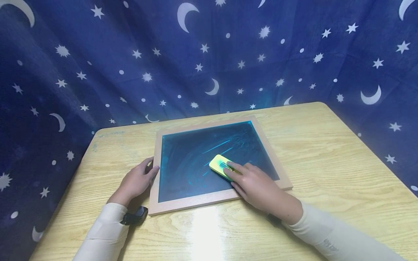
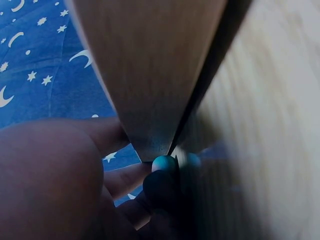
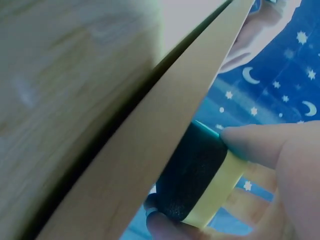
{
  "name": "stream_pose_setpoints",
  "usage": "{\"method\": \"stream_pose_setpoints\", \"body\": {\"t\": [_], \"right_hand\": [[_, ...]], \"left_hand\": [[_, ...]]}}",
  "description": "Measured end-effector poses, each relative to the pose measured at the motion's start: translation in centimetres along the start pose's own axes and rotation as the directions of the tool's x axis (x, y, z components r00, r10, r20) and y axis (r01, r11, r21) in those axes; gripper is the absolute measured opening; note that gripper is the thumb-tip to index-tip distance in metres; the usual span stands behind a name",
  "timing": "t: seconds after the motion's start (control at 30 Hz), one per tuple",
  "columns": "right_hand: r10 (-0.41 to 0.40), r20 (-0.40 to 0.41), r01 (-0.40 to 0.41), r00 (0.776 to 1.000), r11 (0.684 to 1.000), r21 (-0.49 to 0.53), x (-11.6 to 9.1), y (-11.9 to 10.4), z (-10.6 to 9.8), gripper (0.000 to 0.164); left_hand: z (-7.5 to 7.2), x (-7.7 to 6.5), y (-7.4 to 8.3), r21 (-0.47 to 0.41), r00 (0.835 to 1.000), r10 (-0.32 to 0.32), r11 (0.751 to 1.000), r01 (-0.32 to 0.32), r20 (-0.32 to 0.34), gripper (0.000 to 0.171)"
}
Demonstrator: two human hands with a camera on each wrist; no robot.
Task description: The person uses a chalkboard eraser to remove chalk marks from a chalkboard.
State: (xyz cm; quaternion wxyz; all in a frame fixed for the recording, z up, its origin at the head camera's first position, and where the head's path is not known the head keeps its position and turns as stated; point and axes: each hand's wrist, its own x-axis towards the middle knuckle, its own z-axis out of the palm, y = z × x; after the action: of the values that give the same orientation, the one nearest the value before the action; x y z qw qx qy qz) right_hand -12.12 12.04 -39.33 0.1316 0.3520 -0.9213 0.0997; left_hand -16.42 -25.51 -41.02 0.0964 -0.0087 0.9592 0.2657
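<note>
- A light wood-grain table [image 1: 326, 152] with rounded far corners.
- Faint blue smudges [image 1: 112, 134] near the table's far left corner.
- A bright glare [image 1: 205, 233] on its near part.
- Behind, a blue cloth [image 1: 209, 32] printed with white stars [image 1: 97, 12], crescent moons [image 1: 372, 100] and dots [image 1: 228, 35].

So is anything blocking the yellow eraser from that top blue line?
Nothing visible. The right hand holds the yellow eraser; between it and the top blue line lies only board with another line.

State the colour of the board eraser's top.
The board eraser is mostly yellow on top, with dark print; the head view shows it best.
</note>
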Motion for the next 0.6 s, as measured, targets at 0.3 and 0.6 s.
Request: {"method": "stream_pose_setpoints", "body": {"t": [0.3, 0.6], "right_hand": [[-0.059, 0.054, 0.059, 0.997, 0.998, 0.009, 0.6, -1.7, -0.3, 0.043], [-0.125, 0.086, 0.123, 0.988, 0.992, 0.028, 1.3, -3.4, 0.0, 0.043]], "left_hand": [[0.1, 0.0, 0.0, -0.003, 1.0, -0.002, 1.0, 0.002, -0.001, 0.068], [0.0, 0.0, 0.0, -0.009, 1.0, 0.0, 1.0, 0.0, 0.0, 0.068]]}}
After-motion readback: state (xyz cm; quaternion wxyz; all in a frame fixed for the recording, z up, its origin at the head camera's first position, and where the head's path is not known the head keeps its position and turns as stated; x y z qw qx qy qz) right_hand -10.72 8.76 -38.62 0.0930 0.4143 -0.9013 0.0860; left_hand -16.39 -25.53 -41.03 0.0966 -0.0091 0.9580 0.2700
